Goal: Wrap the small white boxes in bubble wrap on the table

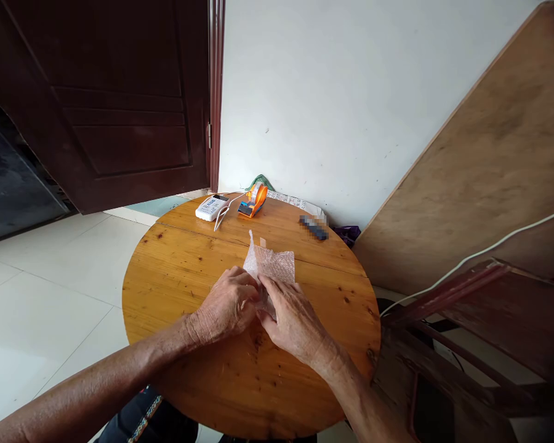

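A piece of clear bubble wrap [277, 266] lies at the middle of the round wooden table, its far corner standing up. My left hand [229, 299] is closed on the near left part of the wrap, fingers curled. From the right, my right hand [292, 314] grips the same wrap, with the fingers stretched over it and the thumb at its near edge. A small strip of tape [263, 242] sticks up at the far edge. Whatever the wrap encloses, if anything, is hidden by my hands.
An orange tape dispenser [253, 200] and a white power bank [211, 208] with a cable stand at the table's [175, 264] far side. A dark, pixelated object [314, 227] lies far right. A wooden chair [461, 307] is at the right, a brown door [120, 92] behind left.
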`<state>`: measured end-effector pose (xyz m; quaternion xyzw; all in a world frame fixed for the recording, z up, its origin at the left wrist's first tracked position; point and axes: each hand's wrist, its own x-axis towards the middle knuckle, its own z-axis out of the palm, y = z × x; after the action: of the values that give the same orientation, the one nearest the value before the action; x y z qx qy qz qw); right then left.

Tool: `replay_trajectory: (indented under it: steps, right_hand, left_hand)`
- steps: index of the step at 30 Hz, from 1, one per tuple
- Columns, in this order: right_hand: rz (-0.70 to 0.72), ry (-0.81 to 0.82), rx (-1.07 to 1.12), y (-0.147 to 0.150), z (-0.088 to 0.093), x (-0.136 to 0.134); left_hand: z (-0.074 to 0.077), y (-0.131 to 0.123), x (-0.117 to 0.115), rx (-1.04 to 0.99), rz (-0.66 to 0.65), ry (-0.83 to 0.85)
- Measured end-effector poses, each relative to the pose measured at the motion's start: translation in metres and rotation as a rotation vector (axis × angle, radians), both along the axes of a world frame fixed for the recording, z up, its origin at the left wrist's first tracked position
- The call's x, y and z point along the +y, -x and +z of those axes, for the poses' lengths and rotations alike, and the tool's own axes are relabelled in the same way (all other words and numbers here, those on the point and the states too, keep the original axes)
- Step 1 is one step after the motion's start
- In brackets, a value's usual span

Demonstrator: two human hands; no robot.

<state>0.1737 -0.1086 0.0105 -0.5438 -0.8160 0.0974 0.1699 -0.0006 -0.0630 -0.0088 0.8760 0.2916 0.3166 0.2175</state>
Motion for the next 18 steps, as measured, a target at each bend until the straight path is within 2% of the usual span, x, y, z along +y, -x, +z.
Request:
replay_trajectory:
  steps: [4,8,10,13,15,18]
  right_hand:
    - [0.003,-0.003,0.049,0.0,-0.004,-0.002]
    - [-0.014,-0.068,0.163,-0.009,-0.007,-0.003]
    - [-0.106,-0.119,0.262,-0.02,-0.01,-0.003]
    - [-0.344,-0.119,0.357,-0.044,-0.016,-0.006]
    - [-0.464,-0.053,0.373,-0.059,-0.02,-0.008]
    - [-0.565,0.095,0.382,-0.069,-0.025,-0.013]
  left_hand:
    - [-0.013,-0.003,0.008,-0.096,-0.021,0.022]
    - [-0.019,-0.003,0.013,-0.075,-0.035,0.036]
    - [-0.017,-0.001,0.014,-0.056,-0.071,0.027]
    - [-0.013,0.001,0.017,-0.046,-0.129,0.003]
    - [-0.011,0.002,0.018,-0.035,-0.161,-0.004]
    - [-0.009,0.003,0.021,-0.028,-0.195,0.013]
